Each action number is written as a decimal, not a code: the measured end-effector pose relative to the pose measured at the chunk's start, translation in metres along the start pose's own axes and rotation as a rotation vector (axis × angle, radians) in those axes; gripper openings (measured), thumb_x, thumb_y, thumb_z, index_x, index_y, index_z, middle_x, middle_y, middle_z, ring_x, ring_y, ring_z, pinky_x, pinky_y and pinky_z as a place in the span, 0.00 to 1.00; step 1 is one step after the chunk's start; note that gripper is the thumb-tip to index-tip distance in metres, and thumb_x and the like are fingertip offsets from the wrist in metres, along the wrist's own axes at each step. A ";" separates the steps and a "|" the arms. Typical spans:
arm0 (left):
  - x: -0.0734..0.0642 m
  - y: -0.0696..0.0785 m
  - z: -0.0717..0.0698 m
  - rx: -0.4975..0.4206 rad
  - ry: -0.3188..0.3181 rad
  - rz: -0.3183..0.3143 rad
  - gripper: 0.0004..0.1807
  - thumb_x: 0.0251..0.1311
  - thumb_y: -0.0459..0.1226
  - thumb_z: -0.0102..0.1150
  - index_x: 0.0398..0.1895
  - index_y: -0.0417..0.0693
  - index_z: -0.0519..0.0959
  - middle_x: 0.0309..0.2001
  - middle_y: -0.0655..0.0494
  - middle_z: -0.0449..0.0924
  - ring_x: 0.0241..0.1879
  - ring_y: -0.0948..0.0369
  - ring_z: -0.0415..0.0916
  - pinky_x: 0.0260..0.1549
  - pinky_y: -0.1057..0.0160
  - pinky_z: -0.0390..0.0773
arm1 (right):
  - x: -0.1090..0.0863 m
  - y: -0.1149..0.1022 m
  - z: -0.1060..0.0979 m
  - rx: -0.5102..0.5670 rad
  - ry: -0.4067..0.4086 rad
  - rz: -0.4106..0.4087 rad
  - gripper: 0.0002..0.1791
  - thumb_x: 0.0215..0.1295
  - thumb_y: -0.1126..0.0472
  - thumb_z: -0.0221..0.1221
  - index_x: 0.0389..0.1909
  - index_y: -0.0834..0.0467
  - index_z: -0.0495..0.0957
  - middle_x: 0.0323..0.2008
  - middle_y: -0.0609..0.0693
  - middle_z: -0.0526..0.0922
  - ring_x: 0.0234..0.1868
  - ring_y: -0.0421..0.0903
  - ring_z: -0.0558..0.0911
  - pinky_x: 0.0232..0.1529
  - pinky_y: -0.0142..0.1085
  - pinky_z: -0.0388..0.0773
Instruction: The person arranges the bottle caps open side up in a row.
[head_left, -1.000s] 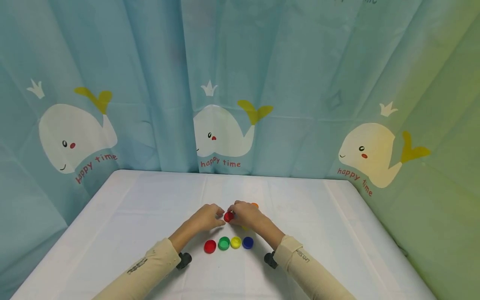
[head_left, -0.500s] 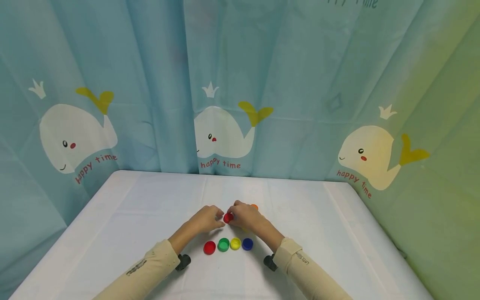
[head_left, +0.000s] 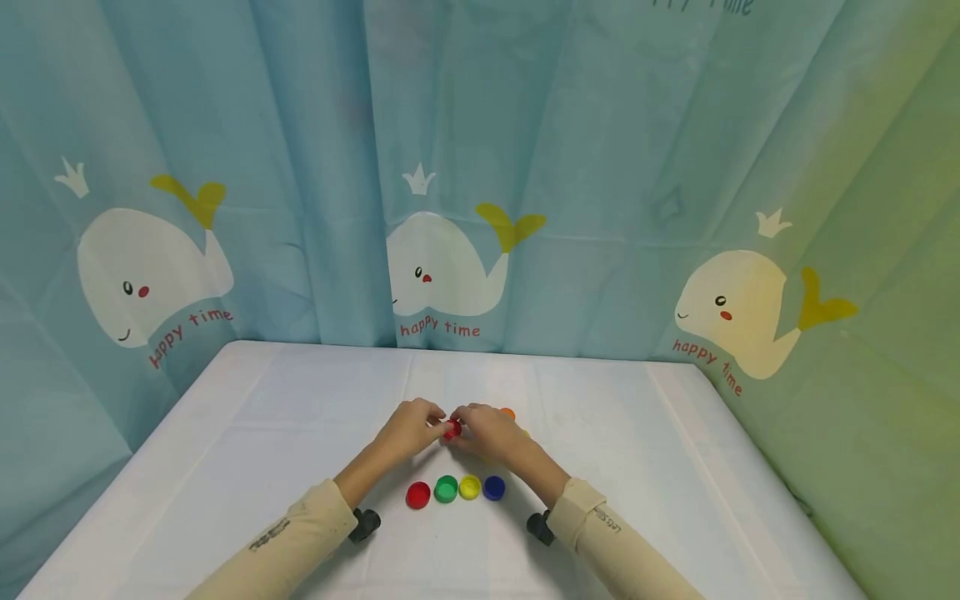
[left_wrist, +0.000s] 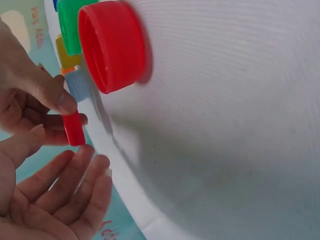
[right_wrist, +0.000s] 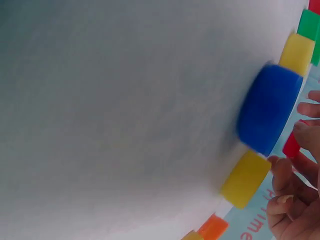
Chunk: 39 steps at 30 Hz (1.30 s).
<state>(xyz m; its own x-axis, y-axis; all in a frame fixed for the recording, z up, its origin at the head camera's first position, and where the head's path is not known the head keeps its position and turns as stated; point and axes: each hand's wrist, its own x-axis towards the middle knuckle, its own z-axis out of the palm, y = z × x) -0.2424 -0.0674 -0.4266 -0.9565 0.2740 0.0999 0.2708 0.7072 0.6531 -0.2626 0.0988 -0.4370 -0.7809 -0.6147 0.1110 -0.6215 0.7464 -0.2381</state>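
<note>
A small red plastic bottle cap (head_left: 452, 429) is up between the two hands. My right hand (head_left: 491, 432) pinches it, thumb toward me and fingers behind, as the left wrist view shows on this cap (left_wrist: 74, 130). My left hand (head_left: 408, 429) is close on its other side, fingers spread and only gently bent, thumb overlapping the cap's edge in the head view. Nearer me, a row of larger caps lies on the table: red (head_left: 418, 495), green (head_left: 446, 489), yellow (head_left: 470, 487) and blue (head_left: 494, 487).
Behind my right hand an orange cap (head_left: 507, 413) partly shows, and a yellow cap (right_wrist: 246, 179) lies near it in the right wrist view. The white-covered table (head_left: 300, 400) ends at a blue curtain (head_left: 600, 275) with whales printed on it.
My left hand has moved slightly right and away from me, up to the small red cap. The right hand and cap have shifted slightly left. The row of caps stays put.
</note>
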 end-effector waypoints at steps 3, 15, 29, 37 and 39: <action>0.001 0.000 -0.001 -0.033 0.008 -0.020 0.14 0.57 0.36 0.64 0.41 0.34 0.82 0.33 0.50 0.82 0.32 0.58 0.78 0.34 0.62 0.79 | 0.001 -0.001 -0.001 0.056 0.018 -0.015 0.16 0.58 0.59 0.65 0.46 0.59 0.78 0.36 0.47 0.82 0.37 0.41 0.81 0.39 0.25 0.75; -0.002 -0.002 -0.001 -0.103 0.020 -0.061 0.15 0.57 0.36 0.64 0.43 0.33 0.81 0.25 0.53 0.79 0.20 0.62 0.73 0.21 0.68 0.75 | -0.001 -0.003 -0.003 0.174 0.080 0.035 0.17 0.61 0.60 0.63 0.49 0.60 0.74 0.36 0.48 0.82 0.34 0.40 0.80 0.35 0.23 0.75; -0.005 -0.001 0.002 -0.241 0.011 0.046 0.09 0.59 0.35 0.62 0.42 0.40 0.79 0.32 0.51 0.82 0.28 0.56 0.78 0.25 0.66 0.78 | -0.019 0.006 -0.010 0.398 0.151 0.045 0.11 0.63 0.63 0.60 0.46 0.61 0.78 0.36 0.48 0.82 0.29 0.38 0.77 0.29 0.27 0.76; -0.011 0.006 0.003 -0.217 -0.004 0.136 0.06 0.61 0.35 0.60 0.40 0.45 0.79 0.34 0.56 0.80 0.31 0.61 0.77 0.31 0.65 0.79 | -0.033 0.012 -0.012 0.420 0.176 0.016 0.08 0.62 0.63 0.62 0.42 0.59 0.79 0.34 0.46 0.82 0.28 0.38 0.77 0.28 0.28 0.77; -0.012 0.008 0.003 -0.218 -0.015 0.154 0.07 0.61 0.37 0.60 0.40 0.45 0.79 0.34 0.56 0.80 0.31 0.61 0.77 0.31 0.66 0.78 | -0.037 0.013 -0.014 0.406 0.173 0.020 0.08 0.62 0.62 0.62 0.42 0.58 0.79 0.33 0.45 0.82 0.27 0.37 0.77 0.28 0.28 0.77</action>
<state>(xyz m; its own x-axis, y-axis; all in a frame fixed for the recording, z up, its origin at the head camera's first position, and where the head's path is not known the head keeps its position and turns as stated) -0.2281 -0.0631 -0.4244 -0.9038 0.3782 0.2002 0.3814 0.4998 0.7776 -0.2423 0.1347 -0.4306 -0.8130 -0.5236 0.2546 -0.5580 0.5758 -0.5976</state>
